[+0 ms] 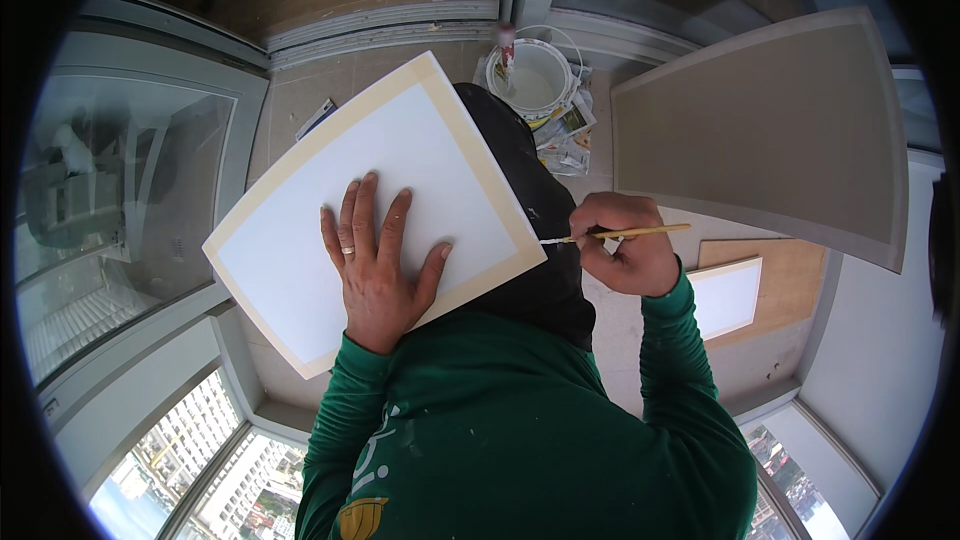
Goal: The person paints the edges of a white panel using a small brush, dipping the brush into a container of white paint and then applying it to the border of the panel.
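A white rectangular panel (290, 195) with a border of pale tan tape rests tilted across my lap, over dark trousers (545, 285). Spread flat on its face, my left hand (378, 250) has its fingers apart and a ring on one of them. My right hand (630, 243) pinches a thin paintbrush (645, 232) with a yellowish wooden handle. White coats the brush tip, which points left at the panel's right edge near the corner; whether it touches cannot be made out.
Ahead, a white bucket (532, 78) with a red-topped tool stands on newspaper (565, 155). A large grey-brown panel (760, 130) leans at the right. Below it, a smaller white panel (728, 297) lies on a brown board (785, 285). Glass doors (125, 180) stand left.
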The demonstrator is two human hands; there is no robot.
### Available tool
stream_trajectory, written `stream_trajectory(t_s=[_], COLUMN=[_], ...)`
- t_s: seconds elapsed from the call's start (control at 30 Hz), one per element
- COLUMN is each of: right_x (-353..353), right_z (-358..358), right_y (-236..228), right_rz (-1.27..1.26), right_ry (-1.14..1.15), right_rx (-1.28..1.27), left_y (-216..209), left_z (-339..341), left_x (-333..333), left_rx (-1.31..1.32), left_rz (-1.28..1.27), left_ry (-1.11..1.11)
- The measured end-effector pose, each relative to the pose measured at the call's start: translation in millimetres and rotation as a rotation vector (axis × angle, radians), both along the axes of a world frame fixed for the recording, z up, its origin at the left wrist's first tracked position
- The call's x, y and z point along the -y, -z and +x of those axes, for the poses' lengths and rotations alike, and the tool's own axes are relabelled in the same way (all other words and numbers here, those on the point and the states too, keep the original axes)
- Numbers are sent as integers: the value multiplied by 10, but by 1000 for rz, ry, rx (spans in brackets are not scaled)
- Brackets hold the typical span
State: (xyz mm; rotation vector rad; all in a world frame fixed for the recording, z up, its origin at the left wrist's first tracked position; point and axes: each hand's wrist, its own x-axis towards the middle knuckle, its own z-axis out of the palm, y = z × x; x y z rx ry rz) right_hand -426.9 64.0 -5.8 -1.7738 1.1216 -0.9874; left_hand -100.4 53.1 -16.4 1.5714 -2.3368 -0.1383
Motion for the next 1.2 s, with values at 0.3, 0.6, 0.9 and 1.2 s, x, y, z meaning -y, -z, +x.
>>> stream_trajectory(t_s=[0.3, 0.6, 0.9, 1.2], right_x=[18, 31, 19, 42], right_z=[27, 45, -29, 7], right_y=[-28, -17, -18, -23], right_rz=[6, -9, 2, 7], right_ry=[17, 41, -43, -33], right_rx=[-4, 13, -7, -29], left_y=[-24, -35, -28, -28], left_z=[-9, -15, -12, -14], left_x=[-1, 1, 3, -1], left_rx=[0, 0, -2, -3], left_rz=[4, 10, 7, 6], left_ry=[-2, -3, -1, -2])
